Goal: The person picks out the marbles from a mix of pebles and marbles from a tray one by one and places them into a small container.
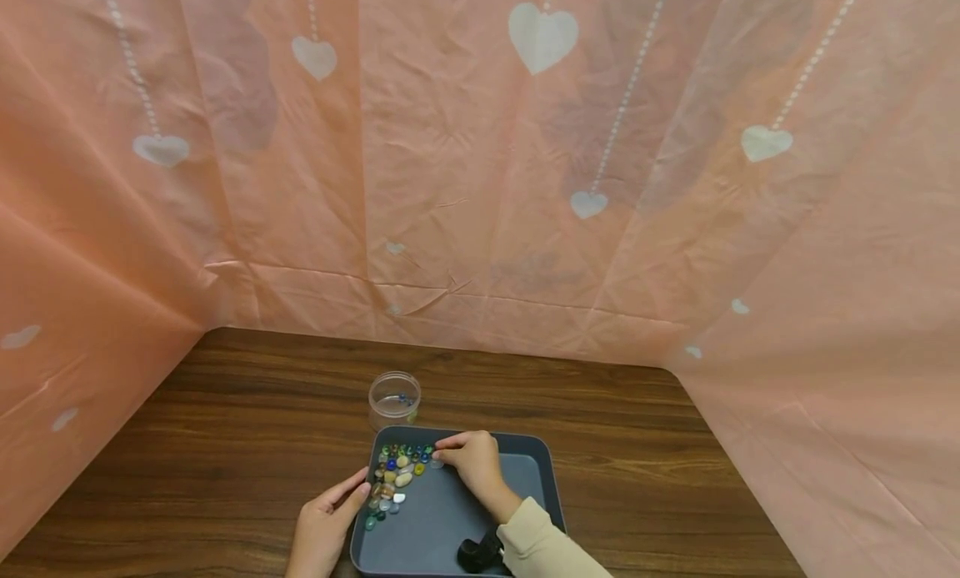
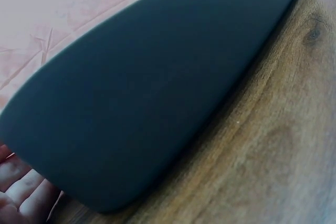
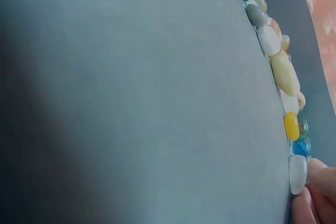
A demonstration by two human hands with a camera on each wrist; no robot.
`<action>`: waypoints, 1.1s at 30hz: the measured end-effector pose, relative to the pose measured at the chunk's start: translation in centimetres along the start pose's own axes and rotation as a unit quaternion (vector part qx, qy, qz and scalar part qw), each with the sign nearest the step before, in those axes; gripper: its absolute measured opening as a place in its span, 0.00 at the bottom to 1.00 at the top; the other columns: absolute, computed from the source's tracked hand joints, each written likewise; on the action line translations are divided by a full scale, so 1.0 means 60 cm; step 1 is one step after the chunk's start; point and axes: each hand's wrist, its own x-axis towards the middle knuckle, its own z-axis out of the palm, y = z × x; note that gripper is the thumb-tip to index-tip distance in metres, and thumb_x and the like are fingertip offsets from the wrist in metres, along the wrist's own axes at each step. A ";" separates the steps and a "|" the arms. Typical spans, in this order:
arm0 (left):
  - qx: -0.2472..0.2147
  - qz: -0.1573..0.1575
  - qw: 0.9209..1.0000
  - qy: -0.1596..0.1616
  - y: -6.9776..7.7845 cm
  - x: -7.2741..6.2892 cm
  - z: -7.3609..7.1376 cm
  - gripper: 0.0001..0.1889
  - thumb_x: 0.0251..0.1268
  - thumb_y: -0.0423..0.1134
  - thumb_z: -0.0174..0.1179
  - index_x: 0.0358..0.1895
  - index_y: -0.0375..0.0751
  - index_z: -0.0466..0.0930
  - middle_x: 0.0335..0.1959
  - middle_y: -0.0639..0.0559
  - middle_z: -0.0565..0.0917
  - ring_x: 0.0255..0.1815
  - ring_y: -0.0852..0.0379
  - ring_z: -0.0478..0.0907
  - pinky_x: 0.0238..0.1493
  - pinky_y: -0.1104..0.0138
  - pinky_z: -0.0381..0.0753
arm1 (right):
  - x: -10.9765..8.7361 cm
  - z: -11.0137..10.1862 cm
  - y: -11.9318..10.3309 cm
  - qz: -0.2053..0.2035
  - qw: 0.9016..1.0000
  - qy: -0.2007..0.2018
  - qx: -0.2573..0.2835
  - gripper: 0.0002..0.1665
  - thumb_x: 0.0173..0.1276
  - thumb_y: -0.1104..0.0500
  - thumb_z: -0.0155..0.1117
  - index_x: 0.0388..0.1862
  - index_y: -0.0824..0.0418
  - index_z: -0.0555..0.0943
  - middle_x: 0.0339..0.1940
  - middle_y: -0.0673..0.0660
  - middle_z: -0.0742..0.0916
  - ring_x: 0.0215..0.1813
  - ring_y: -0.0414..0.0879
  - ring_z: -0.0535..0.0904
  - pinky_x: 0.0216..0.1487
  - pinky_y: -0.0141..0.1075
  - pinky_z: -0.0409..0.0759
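Note:
A grey tray (image 1: 442, 528) lies on the table, its left side lined with glass marbles (image 1: 408, 450) and smooth stones (image 1: 403, 479). My left hand (image 1: 322, 528) grips the tray's left rim; in the left wrist view its fingers (image 2: 31, 192) lie against the tray's dark outer wall (image 2: 152, 87). At the far end of the top row, my right hand (image 1: 476, 469) pinches a small glass marble, mostly hidden by the fingertips (image 3: 317, 174). A whitish translucent stone (image 3: 298, 174) sits right beside those fingertips. The yellow stone (image 3: 291, 126) is farther along the row.
A clear round jar (image 1: 394, 399) with a few bluish marbles in it stands behind the tray. In the tray's front part a black object (image 1: 478, 553) sits by the right sleeve (image 1: 547, 540). Pink curtain (image 1: 450, 186) with hearts surrounds the wooden table (image 1: 637, 461).

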 end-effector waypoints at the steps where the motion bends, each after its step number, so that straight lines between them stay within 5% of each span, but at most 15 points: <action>1: 0.001 0.001 1.000 0.001 0.000 0.000 0.000 0.23 0.66 0.48 0.66 0.59 0.38 0.82 0.57 0.39 0.83 0.42 0.78 0.77 0.41 0.76 0.80 | 0.000 0.000 0.000 -0.002 1.000 -0.001 -0.002 0.05 0.52 0.63 0.79 0.27 0.63 0.91 0.28 0.57 0.92 0.34 0.41 0.85 0.27 0.28 0.78; 12: 0.006 0.009 1.000 0.010 0.002 -0.002 0.002 0.22 0.65 0.47 0.67 0.57 0.38 0.84 0.56 0.40 0.84 0.43 0.79 0.77 0.42 0.77 0.78 | 0.001 0.003 0.002 -0.016 1.000 -0.008 -0.001 0.03 0.53 0.66 0.78 0.27 0.65 0.91 0.27 0.58 0.91 0.36 0.43 0.86 0.28 0.27 0.78; 15: 0.004 0.008 1.000 0.011 0.004 -0.003 0.002 0.22 0.65 0.47 0.67 0.57 0.38 0.84 0.56 0.40 0.84 0.43 0.79 0.77 0.42 0.78 0.78 | 0.001 -0.002 0.000 0.011 0.999 -0.020 0.047 0.06 0.54 0.65 0.78 0.30 0.66 0.91 0.30 0.60 0.92 0.35 0.40 0.85 0.30 0.28 0.81; 18: -0.004 0.005 1.000 0.012 0.005 -0.003 0.002 0.22 0.65 0.46 0.67 0.57 0.37 0.83 0.56 0.40 0.84 0.42 0.79 0.77 0.42 0.77 0.79 | 0.002 -0.006 -0.004 0.063 0.987 -0.048 0.137 0.09 0.57 0.65 0.76 0.36 0.70 0.89 0.34 0.63 0.91 0.35 0.39 0.86 0.36 0.31 0.85; 24: -0.011 -0.002 1.000 0.010 0.002 -0.002 0.002 0.22 0.65 0.46 0.67 0.57 0.37 0.83 0.56 0.40 0.84 0.41 0.78 0.77 0.41 0.77 0.79 | 0.006 -0.012 -0.010 0.163 0.939 -0.095 0.287 0.17 0.63 0.69 0.70 0.49 0.76 0.84 0.43 0.65 0.90 0.43 0.43 0.88 0.48 0.37 0.86; 30: 0.000 0.005 1.000 0.011 0.005 -0.003 0.001 0.22 0.65 0.47 0.67 0.57 0.38 0.84 0.55 0.41 0.85 0.43 0.78 0.77 0.42 0.77 0.78 | 0.016 -0.015 -0.019 0.234 0.863 -0.113 0.433 0.25 0.67 0.72 0.64 0.63 0.78 0.73 0.45 0.59 0.88 0.47 0.44 0.87 0.56 0.34 0.82; 33: 0.002 0.005 1.000 0.013 0.006 -0.003 0.002 0.21 0.65 0.47 0.67 0.56 0.38 0.84 0.55 0.41 0.85 0.43 0.78 0.77 0.43 0.78 0.78 | 0.023 -0.016 -0.024 0.244 0.834 -0.120 0.480 0.26 0.70 0.72 0.60 0.66 0.78 0.69 0.41 0.57 0.87 0.44 0.42 0.86 0.55 0.31 0.82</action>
